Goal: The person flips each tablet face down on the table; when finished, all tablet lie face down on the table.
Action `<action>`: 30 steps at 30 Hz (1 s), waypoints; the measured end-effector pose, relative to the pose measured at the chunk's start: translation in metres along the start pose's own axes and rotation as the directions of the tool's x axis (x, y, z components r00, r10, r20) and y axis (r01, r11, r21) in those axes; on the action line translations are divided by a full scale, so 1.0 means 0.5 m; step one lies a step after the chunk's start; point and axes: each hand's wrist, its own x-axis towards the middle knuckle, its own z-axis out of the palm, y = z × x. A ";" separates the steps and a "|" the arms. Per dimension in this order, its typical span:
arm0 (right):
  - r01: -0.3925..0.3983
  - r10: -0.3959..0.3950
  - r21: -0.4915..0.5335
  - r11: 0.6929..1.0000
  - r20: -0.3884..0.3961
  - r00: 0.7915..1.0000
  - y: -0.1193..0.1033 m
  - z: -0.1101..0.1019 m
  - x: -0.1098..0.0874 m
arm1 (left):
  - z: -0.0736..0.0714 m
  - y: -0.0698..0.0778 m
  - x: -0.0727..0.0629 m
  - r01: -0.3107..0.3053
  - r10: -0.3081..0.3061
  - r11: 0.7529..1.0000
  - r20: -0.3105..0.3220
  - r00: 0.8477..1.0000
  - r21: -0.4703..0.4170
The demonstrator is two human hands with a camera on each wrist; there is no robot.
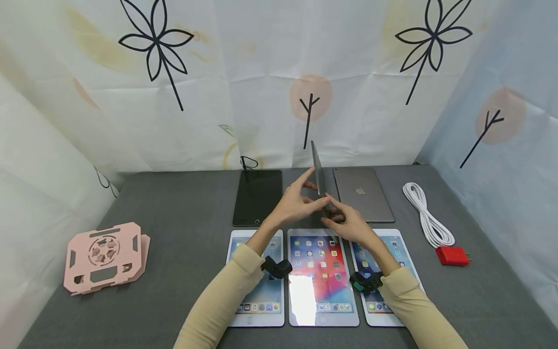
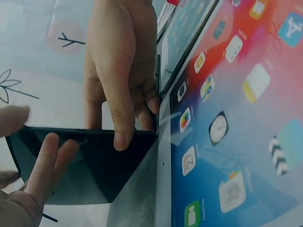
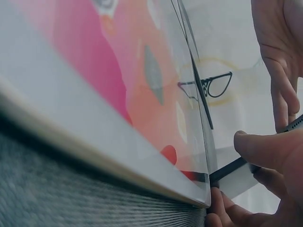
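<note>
A dark tablet (image 1: 318, 169) stands on edge between my two hands, behind the middle of three lit tablets. My left hand (image 1: 295, 201) pinches it from the left, fingers on the dark screen and thumb across the near edge. My right hand (image 1: 352, 223) grips its lower near corner; in the left wrist view that thumb presses the screen of the dark tablet (image 2: 94, 175), with the other fingers partly hidden behind. Left of the held tablet a black-screened tablet (image 1: 258, 196) lies face up. To the right a grey tablet (image 1: 364, 196) lies face down, logo showing.
Three white-framed tablets lie in the front row: left (image 1: 257, 317), middle (image 1: 324, 291) and right (image 1: 383, 317), the outer two partly under my arms. A pink openwork plate stack (image 1: 104, 257) sits far left. A coiled white cable (image 1: 425, 213) and red charger (image 1: 453, 256) lie right.
</note>
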 end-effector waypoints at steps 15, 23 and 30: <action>-0.039 0.039 0.011 0.999 -0.003 0.999 0.008 0.000 0.002 | 0.003 0.003 -0.028 0.093 -0.168 0.911 -0.155 0.974 -0.402; -0.090 0.093 0.166 0.982 -0.010 0.996 0.010 -0.005 0.005 | -0.004 -0.009 -0.040 0.117 -0.279 0.828 -0.223 0.934 -0.548; -0.141 0.163 0.274 0.951 -0.062 0.985 0.004 -0.009 0.005 | -0.012 -0.031 -0.048 0.162 -0.310 0.814 -0.182 0.933 -0.557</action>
